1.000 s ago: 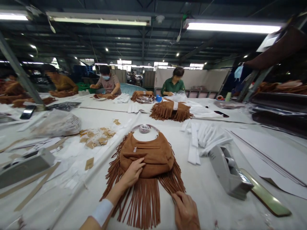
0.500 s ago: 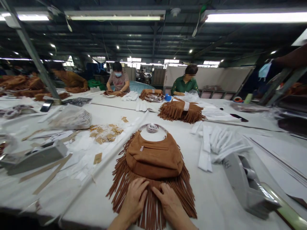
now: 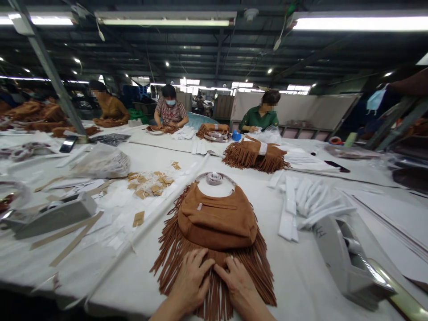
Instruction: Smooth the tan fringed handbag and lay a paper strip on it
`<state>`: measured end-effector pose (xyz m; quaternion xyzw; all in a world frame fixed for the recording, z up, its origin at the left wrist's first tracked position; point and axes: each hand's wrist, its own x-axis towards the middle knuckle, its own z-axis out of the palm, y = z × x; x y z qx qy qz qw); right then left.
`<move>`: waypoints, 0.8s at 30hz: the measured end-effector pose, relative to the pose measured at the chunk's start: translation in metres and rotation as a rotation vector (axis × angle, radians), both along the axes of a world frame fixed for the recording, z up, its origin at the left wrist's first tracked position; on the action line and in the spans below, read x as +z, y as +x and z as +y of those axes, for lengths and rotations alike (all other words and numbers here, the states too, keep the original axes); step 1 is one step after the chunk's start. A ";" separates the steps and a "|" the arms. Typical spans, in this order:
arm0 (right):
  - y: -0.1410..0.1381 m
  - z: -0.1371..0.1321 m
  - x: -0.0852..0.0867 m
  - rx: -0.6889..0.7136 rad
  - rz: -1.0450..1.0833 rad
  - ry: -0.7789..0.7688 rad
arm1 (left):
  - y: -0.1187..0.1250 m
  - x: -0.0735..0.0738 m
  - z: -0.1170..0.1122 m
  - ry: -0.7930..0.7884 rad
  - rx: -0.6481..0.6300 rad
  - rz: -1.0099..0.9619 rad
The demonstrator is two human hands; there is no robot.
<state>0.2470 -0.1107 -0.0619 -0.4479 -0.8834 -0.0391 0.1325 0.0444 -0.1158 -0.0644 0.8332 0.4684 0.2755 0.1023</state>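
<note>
A brown suede handbag [image 3: 217, 223] with a zip pocket lies flat before me, its handle pointing away. Long fringe [image 3: 265, 272] spreads from its sides and lower edge. Just below the bag's body, my left hand [image 3: 192, 281] has its fingers bent onto the fringe, thumb toward the middle. Close by on the right, my right hand [image 3: 239, 281] is curled on the same fringe, its thumb nearly meeting the left one. The strands between and under the hands are partly hidden. A wrapped coil of strap [image 3: 214, 179] sits inside the handle loop.
Tape dispensers stand left [image 3: 56, 214] and right [image 3: 354, 263]. Tan tags [image 3: 150, 183] lie left, folded white strips [image 3: 307, 200] right. Farther back is a banded stack of fringed brown bags [image 3: 256, 154]. Several people work across the table.
The view has shifted slightly, so the scene sits a little farther right. Both hands stay on the fringe, with small finger movements. The bag lies as before.
</note>
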 end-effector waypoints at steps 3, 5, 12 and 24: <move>0.000 0.000 0.001 -0.010 0.021 -0.030 | 0.003 0.002 -0.001 0.015 0.025 -0.023; -0.001 -0.001 0.004 -0.031 0.050 -0.061 | 0.004 0.002 -0.001 0.038 0.044 -0.040; -0.014 -0.012 0.009 -0.207 0.298 -0.133 | 0.007 0.003 0.001 -0.031 0.108 -0.093; -0.034 -0.017 -0.025 -0.510 0.243 0.027 | 0.011 0.000 0.006 -0.195 0.184 -0.178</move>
